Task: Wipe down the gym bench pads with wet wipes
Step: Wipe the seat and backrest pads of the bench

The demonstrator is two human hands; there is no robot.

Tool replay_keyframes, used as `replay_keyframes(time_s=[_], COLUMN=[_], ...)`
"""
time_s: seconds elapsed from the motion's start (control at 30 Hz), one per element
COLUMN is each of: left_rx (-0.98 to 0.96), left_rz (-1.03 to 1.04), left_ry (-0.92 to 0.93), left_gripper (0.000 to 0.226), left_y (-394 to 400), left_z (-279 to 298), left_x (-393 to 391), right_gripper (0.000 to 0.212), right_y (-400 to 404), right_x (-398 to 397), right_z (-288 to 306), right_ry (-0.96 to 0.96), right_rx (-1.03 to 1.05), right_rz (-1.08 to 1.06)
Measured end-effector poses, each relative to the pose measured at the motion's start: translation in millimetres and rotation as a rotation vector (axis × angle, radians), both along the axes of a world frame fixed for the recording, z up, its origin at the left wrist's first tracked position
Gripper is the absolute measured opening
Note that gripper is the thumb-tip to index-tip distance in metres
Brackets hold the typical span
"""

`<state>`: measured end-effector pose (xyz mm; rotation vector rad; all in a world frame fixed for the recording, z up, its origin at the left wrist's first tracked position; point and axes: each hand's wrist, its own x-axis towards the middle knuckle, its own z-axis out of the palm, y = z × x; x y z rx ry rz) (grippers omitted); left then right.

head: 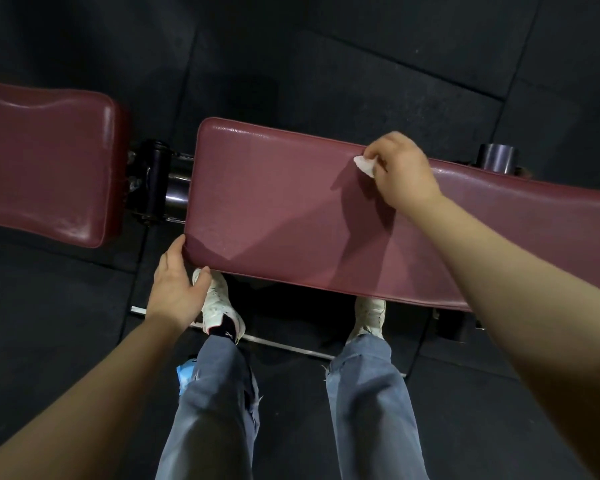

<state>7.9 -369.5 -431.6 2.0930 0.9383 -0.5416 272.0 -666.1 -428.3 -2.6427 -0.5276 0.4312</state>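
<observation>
A long maroon bench pad (274, 202) runs from the centre to the right edge. A second, shorter maroon pad (45, 161) lies at the left, apart from it. My right hand (400, 169) is at the long pad's far edge, fingers curled round a small white wet wipe (366, 165) pressed against the pad. My left hand (177, 289) sits at the pad's near left corner, fingers fairly straight, with fingertips touching the pad's edge.
A black and chrome hinge (160, 185) joins the two pads. A dark cylinder (497, 157) stands behind the long pad. My white shoes (219, 299) stand under its near edge beside a metal floor bar (284, 346). A blue packet (184, 374) lies by my left leg. Black rubber floor surrounds everything.
</observation>
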Motion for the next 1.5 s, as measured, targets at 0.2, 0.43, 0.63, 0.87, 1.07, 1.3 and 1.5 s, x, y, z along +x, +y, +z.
replay_keyframes(time_s=[0.2,0.43,0.63,0.87,1.07,1.3,1.5], left_rx=[-0.022,-0.028,-0.030,-0.008,-0.012,-0.023,-0.024], left_rz=[0.055,0.018,0.036,0.060,0.046,0.023,0.034], left_ry=[-0.004,-0.026,-0.058,-0.059,-0.051,-0.049,-0.068], left_gripper=[0.065,0.056,0.056,0.058,0.056,0.056,0.055], left_y=[-1,13,11,6,8,11,12], left_z=[1,-5,-8,-9,-7,-7,-10], left_x=[5,3,0,2,3,3,1], right_gripper=[0.021,0.023,0.015,0.031,0.013,0.022,0.026], right_y=[-20,-19,24,36,29,1,41], right_x=[-151,-155,-41,-66,-120,-155,-13], right_z=[9,10,24,3,-2,0,-9], right_ry=[0.233,0.265,-0.065,0.039,0.023,0.118,-0.051], right_rx=[0.070,-0.056,-0.037,-0.039,-0.004,0.053,0.032], right_rz=[0.465,0.870,0.486,0.100,0.080,0.710,0.087])
